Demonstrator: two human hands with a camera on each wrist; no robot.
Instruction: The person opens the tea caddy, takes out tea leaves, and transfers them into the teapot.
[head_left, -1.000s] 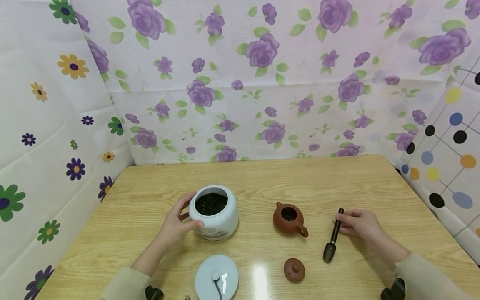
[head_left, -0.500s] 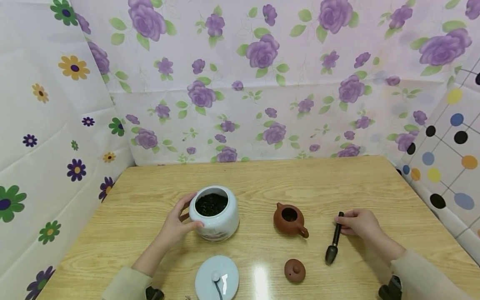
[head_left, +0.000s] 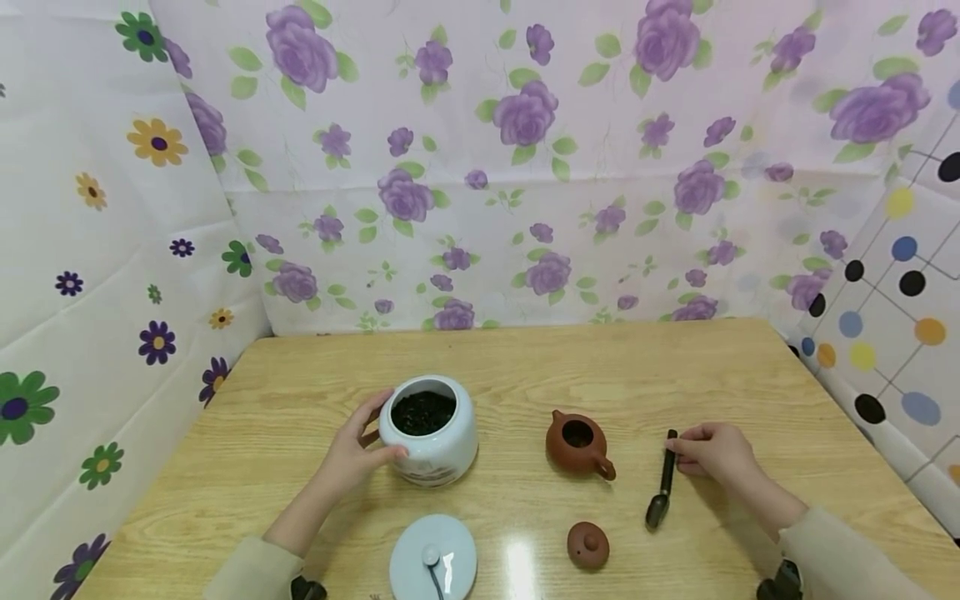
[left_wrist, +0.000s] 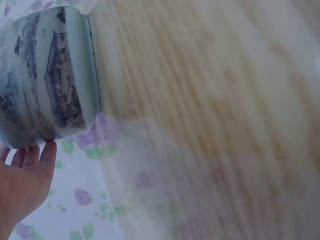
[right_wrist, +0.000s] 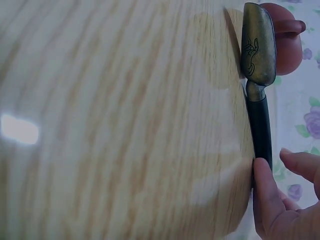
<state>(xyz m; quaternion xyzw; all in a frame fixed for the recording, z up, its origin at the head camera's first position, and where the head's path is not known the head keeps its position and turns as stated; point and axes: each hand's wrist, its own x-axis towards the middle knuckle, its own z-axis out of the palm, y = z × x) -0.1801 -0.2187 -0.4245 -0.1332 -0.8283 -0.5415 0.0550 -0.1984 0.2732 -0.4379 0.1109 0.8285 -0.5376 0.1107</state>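
- Left hand [head_left: 356,450], left of centre in the head view, grips a white jar [head_left: 442,458] with thumb and fingers spread round its left side; dark, leafy pieces [head_left: 422,412] lie inside.
- Right hand [head_left: 716,454], lower right, pinches the handle of a scoop [head_left: 666,475]; one fingertip stands off it.
- Teapot [head_left: 573,457] between them, uncovered; its contents are too dark to tell.
- Small brown lid [head_left: 588,546] and round pale lid [head_left: 408,558], lower centre.
- Wood-grained table [head_left: 510,358] stretches behind to its far edge, meeting flowered cloth [head_left: 450,208].
- Jar glossy, rounded, picture-printed; teapot reddish-brown; scoop bowl engraved.
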